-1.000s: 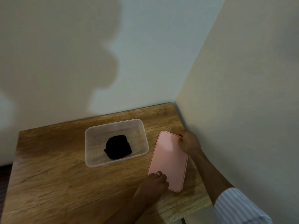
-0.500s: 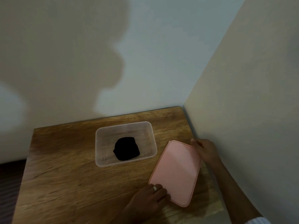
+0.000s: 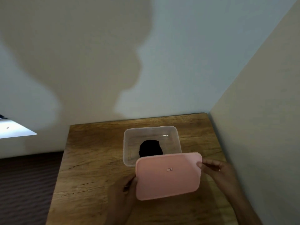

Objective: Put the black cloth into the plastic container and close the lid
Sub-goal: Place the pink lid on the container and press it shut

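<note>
Lid: I hold the pink lid [image 3: 168, 175] in the air with both my hands, above the near part of the table. It is almost flat, with its top face toward me, and a small printed mark sits near its middle.
Left hand: my left hand [image 3: 122, 194] grips the left short edge of the lid. The fingers go behind the lid, so I cannot see how they are closed; it looks like a pinch on the edge, but I am not sure.
Right hand: my right hand [image 3: 218, 170] pinches the right short edge, the fingertips pressed on the rim near the upper right corner. A ring shows on one finger.
Container: the clear plastic container [image 3: 151, 129] stands open on the wooden table [image 3: 90, 159], just behind the lid. The far edge of the lid covers its near wall from my view, and the lid is not seated on the rim.
Cloth: the black cloth [image 3: 150, 149] lies bunched on the bottom of the container, toward the near side. It is beyond the lid's far edge, between my two hands in direction but apart from both; neither hand touches it.
Surroundings: the table stands in a corner, with one wall behind it and one at its right side.
</note>
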